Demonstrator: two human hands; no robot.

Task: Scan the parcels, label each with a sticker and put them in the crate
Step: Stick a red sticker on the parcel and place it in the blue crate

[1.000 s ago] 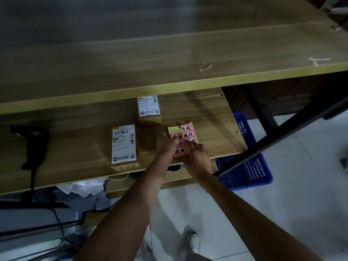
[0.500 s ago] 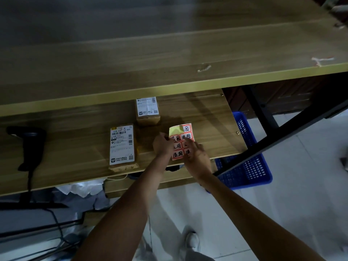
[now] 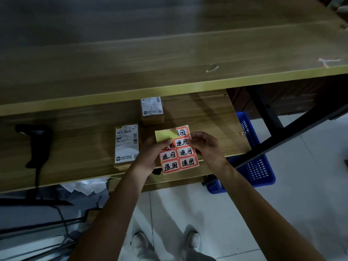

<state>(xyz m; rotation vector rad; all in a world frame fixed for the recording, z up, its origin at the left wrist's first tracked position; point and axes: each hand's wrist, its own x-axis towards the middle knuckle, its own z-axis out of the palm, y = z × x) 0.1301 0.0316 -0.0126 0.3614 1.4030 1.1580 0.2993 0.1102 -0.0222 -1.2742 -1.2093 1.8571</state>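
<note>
Both hands [image 3: 178, 147] pinch sticker sheet [image 3: 178, 157]; two parcels [image 3: 127, 144], scanner [image 3: 37, 144] left; crate [image 3: 254, 157] right.

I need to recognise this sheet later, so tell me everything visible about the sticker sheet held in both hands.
The orange-bordered sticker sheet is a paper rectangle held above the lower wooden shelf's front edge, tilted slightly. White labels with black handwritten characters sit in two columns; the top-left corner shows bare yellow backing. The left hand grips its left edge, the right hand pinches near a right-column label.
</note>
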